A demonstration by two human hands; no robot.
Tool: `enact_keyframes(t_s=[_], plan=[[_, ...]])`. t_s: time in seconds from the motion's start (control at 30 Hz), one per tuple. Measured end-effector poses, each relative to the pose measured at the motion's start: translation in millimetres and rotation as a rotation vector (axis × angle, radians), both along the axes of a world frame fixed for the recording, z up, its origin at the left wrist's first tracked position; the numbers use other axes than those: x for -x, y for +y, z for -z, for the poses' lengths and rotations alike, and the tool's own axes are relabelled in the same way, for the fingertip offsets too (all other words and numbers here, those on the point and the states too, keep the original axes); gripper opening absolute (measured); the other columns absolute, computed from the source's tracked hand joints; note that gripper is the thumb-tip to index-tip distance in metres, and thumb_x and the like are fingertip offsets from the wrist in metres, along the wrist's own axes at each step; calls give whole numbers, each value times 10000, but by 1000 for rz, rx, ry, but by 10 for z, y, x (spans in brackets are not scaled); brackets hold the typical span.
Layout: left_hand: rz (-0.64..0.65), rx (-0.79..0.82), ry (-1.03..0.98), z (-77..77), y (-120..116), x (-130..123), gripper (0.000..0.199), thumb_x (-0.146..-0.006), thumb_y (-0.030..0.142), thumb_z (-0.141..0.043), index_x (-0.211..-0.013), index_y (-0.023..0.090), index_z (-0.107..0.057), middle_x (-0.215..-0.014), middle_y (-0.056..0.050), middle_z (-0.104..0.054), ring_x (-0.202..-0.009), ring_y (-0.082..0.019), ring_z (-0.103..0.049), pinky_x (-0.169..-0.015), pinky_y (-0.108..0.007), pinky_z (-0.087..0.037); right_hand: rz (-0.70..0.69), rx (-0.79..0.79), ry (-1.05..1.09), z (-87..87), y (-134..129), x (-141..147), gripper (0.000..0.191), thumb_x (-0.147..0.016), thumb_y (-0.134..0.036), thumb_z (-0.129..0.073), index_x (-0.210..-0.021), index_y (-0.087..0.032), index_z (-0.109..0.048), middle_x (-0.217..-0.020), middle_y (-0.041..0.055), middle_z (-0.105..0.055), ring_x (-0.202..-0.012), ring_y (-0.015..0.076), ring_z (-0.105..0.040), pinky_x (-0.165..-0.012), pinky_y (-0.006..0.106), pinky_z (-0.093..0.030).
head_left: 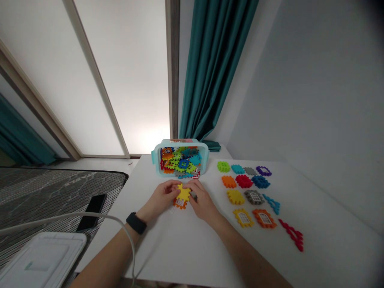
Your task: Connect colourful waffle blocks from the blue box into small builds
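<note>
Near the middle of the white table, a yellow notched piece (183, 193) is held between both hands. My left hand (164, 195), with a black band on its wrist, pinches its left side. The fingers of my right hand (203, 199) close on its right side, and a small grey part shows by the thumb. Just below the yellow piece is an orange piece (180, 203) with a white window pattern; whether the two are joined cannot be made out. Beyond the hands stands a light teal bin (205, 160) full of coloured notched pieces (177, 162).
Sorted pieces lie in rows on the right of the table, among them a red block (244, 181), a yellow block (235, 197) and a red lattice strip (292, 234). A white cable (120, 222) crosses my left forearm. A white lid (42, 258) and black phone (91, 212) are at left.
</note>
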State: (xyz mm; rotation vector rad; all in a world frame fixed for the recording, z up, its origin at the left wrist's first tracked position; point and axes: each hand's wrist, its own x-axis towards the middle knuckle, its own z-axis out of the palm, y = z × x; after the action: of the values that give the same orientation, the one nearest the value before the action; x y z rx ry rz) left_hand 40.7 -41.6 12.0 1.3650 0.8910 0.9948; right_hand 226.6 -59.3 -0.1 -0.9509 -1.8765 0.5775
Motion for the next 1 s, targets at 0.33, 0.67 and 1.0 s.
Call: enact_keyframes(t_s=[0.33, 0.67, 1.0], plan=[[-127, 38, -90, -69, 10, 60, 433, -750, 418, -777, -1068, 160, -638, -806, -12, -656, -675, -120, -592, -614, -241, -486, 31, 208, 161, -14, -32, 56, 298, -868, -172, -530, -1156, -232, -572, -982, 31, -663, -906, 186, -633, -838, 337, -517], [-258, -629, 509, -13, -40, 58, 438, -806, 340, -715, -1202, 205, -584, -1128, -100, -639, -1004, -242, -613, -911, -421, -510, 77, 301, 269, -15, 13, 58, 437, -881, -235, -527, -1318, -242, -538, -819, -20, -566, -733, 148, -571, -693, 274, -498], [-320, -889, 784, 6, -30, 121, 516, -769, 334, -748, -1235, 231, -550, -1233, -118, -579, -1160, -309, -567, -964, -459, -486, 82, 309, 381, 70, 34, 69, 551, -879, -265, -560, -1419, -255, -448, -794, -40, -568, -723, 135, -570, -731, 267, -502]])
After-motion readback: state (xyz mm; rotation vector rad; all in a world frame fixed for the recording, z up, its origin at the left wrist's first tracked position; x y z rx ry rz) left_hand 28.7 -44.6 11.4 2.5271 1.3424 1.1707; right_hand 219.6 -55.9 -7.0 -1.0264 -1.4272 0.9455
